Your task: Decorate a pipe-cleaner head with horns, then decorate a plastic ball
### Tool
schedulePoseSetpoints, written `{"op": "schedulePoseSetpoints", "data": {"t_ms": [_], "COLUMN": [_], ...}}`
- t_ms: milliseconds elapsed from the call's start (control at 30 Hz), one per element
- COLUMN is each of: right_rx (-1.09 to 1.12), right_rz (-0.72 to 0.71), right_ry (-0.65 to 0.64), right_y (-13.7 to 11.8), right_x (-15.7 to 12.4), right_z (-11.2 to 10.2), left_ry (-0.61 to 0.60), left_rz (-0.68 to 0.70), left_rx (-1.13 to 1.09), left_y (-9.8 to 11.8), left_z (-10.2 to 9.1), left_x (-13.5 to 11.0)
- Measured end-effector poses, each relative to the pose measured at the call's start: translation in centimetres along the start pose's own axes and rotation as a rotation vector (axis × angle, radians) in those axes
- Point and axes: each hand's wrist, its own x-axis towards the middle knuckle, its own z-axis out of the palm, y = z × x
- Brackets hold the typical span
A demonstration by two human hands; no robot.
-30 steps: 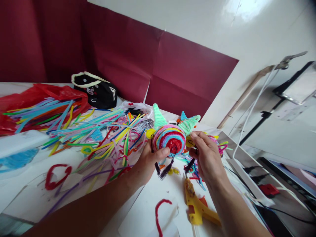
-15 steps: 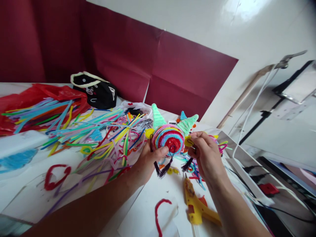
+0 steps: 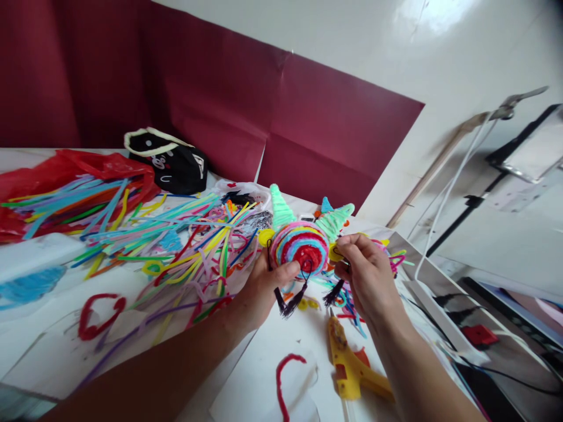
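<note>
Maroon paper (image 3: pixel 211 94) backs the table (image 3: pixel 21 157); left fingers (image 3: pixel 287 272) grip a craft (image 3: pixel 299 246), right fingers (image 3: pixel 354 247) a yellow disc (image 3: pixel 333 255).

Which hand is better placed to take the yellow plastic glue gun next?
Probably the right hand, nearer the glue gun though pinching a yellow disc; the left hand supports the round, striped, fuzzy craft.

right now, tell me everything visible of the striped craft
The striped craft looks fuzzy and rounded, ringed in pink, yellow, blue and red around a red centre. Pale green cones rise from its top; dark tassels hang below. The left hand grips it, thumb in front; the right hand pinches a yellow piece beside it.
</note>
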Motion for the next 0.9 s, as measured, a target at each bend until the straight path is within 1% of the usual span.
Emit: {"op": "schedulePoseSetpoints", "data": {"t_ms": [267, 567, 900], "right_rx": [0.012, -0.008, -0.114], "right_rz": [-0.006, -0.018, -0.067], "right_ry": [-0.011, -0.080, -0.040], "right_y": [-0.38, 0.10, 0.09], "right_x": [-0.25, -0.14, -0.32], "right_z": [0.28, -0.11, 0.06], "left_ry": [0.000, 0.009, 0.011], "left_rz": [0.016, 0.023, 0.033], "left_rx": [0.019, 0.030, 0.039], "left_y": [-0.08, 0.19, 0.17], "left_z": [0.02, 0.23, 0.23], "left_x": [-0.10, -0.08, -0.07]}}
